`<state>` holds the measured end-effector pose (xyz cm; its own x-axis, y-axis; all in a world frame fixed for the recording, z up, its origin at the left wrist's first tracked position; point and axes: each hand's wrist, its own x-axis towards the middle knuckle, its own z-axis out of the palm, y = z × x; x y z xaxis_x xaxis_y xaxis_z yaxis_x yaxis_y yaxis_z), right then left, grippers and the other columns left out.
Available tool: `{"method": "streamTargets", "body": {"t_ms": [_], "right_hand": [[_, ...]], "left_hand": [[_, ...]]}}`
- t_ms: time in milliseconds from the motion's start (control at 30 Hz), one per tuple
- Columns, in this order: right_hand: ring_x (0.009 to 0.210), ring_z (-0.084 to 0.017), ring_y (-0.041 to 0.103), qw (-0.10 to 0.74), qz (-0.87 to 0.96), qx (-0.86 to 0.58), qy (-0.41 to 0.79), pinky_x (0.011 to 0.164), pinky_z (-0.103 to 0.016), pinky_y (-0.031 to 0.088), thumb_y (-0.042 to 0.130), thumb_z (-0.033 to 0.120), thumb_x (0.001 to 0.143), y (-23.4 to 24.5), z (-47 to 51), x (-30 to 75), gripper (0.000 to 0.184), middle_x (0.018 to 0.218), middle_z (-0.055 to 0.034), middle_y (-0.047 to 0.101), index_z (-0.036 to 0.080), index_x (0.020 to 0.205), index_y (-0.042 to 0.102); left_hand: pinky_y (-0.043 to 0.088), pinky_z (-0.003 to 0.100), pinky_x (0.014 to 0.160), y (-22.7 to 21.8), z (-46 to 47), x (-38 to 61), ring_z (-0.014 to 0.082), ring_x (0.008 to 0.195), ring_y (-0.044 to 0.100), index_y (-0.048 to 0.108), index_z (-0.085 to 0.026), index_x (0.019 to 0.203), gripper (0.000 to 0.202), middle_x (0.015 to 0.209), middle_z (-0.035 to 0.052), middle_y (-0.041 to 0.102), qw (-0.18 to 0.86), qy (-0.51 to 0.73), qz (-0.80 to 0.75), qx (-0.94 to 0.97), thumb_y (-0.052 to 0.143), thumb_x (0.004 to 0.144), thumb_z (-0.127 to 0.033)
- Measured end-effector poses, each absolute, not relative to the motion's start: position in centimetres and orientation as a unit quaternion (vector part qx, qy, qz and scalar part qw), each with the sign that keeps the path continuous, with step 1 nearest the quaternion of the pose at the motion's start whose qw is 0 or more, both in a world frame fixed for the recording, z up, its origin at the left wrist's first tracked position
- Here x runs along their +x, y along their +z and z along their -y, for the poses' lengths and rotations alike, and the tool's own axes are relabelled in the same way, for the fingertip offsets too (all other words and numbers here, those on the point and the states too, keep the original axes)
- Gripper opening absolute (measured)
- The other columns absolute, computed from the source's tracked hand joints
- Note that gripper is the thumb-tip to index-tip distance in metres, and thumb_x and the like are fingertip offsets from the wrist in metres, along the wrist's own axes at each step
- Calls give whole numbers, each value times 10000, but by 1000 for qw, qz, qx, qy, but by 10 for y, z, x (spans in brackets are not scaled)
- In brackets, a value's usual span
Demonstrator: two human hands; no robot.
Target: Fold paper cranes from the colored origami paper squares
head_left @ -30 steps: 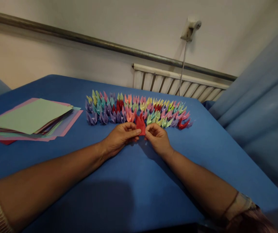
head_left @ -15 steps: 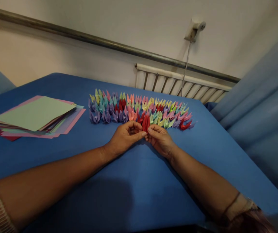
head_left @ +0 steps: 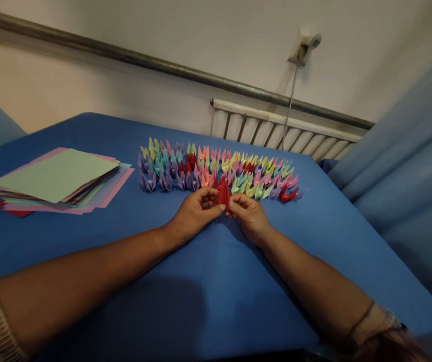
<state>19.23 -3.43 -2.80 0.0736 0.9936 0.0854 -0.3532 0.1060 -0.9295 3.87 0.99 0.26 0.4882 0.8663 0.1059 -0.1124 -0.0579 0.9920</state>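
I see two bare hands close together near the middle of the frame, over a blue table [head_left: 325,251]. Between them is a small red folded paper [head_left: 224,193], standing up with its points at the top. The left hand [head_left: 193,215] pinches its low end from one side, with the thumb in front and the other fingers curled behind. The right hand [head_left: 251,216] pinches the other side, low down too. I can't tell if the paper touches the table.

The step looks like working the folds, and small, soft moves should do it best. One hand should hold still while the other presses. A thumb tip should run slowly along each fold, so the line gets sharp. The two sides should match before any hard squeeze. The tall points look thin, so fingers should stay low and not bend them. The fingers hide the bottom folds from me, so a peek there would help.

Just past the hands, rows of colorful paper shapes [head_left: 214,165] stand across the middle of the frame. They look close, so knuckles should keep off them. At the left of the frame lies a messy stack of paper sheets [head_left: 57,176], green on top, well apart from the hands.
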Motion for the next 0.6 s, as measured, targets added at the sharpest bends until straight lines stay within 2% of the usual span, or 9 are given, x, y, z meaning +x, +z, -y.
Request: {"method": "streamTargets", "body": {"t_ms": [167, 300, 467, 600], "right_hand": [[536, -75, 537, 625, 447, -425, 478, 564, -221, 419, 775, 420, 727, -26, 36, 191, 251, 599, 50, 620, 196, 747, 665], [561, -87, 580, 607, 477, -421, 476, 584, -231, 449, 705, 451, 792, -24, 38, 189, 257, 623, 33, 654, 199, 811, 659], [574, -103, 617, 622, 469, -418, 468, 580, -244, 494, 824, 402, 650, -23, 38, 185, 296, 655, 45, 671, 216, 779, 634], [535, -106, 614, 622, 459, -436, 460, 550, -239, 480, 801, 412, 677, -23, 36, 187, 267, 600, 32, 677, 204, 723, 639]], "left_hand": [[492, 249, 696, 2, -12, 37, 98, 681, 594, 588, -154, 799, 245, 758, -27, 624, 608, 389, -323, 613, 762, 661, -257], [464, 231, 629, 1, -14, 37, 88, 624, 559, 567, -159, 752, 238, 701, -42, 587, 585, 397, -332, 624, 756, 652, -263], [460, 237, 630, 1, -15, 37, 95, 625, 554, 566, -162, 747, 241, 702, -35, 588, 576, 398, -343, 626, 749, 644, -280], [459, 237, 655, 3, -14, 36, 103, 673, 566, 599, -154, 773, 256, 738, -23, 606, 588, 385, -338, 626, 756, 665, -323]]}}
